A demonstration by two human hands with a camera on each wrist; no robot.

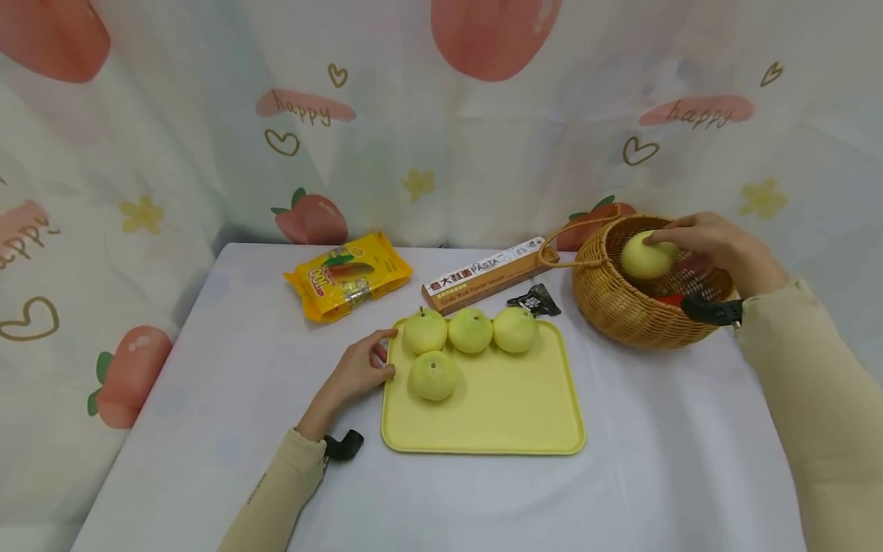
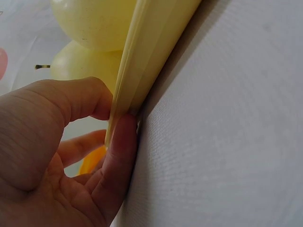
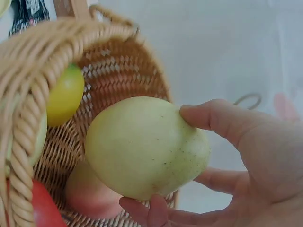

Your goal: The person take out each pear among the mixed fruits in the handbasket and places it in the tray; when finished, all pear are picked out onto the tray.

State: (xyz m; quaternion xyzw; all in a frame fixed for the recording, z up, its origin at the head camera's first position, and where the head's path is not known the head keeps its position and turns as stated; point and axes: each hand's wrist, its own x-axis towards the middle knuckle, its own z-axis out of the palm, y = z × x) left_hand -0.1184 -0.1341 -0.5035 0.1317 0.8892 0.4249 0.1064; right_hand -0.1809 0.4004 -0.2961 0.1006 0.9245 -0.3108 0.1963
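Observation:
My right hand [image 1: 713, 245] grips a pale yellow-green pear [image 3: 147, 146] at the mouth of the wicker basket [image 1: 621, 318], thumb on one side and fingers on the other. Inside the basket, the right wrist view shows a yellow fruit [image 3: 66, 97], a pinkish fruit [image 3: 92, 194] and something red [image 3: 45, 208]. A yellow tray [image 1: 503, 406] bears several pears [image 1: 433, 376], a row along its far edge and one in front. At the tray's left edge, my left hand [image 1: 359, 366] pinches the rim between thumb and fingers.
Behind the tray lie a yellow snack bag [image 1: 348, 276], a long pasta box [image 1: 490, 274] and a small black packet [image 1: 535, 300]. The basket's handle [image 1: 552, 257] leans over the box's right end. A printed curtain [image 1: 386, 153] hangs behind the white-covered table [image 1: 262, 368].

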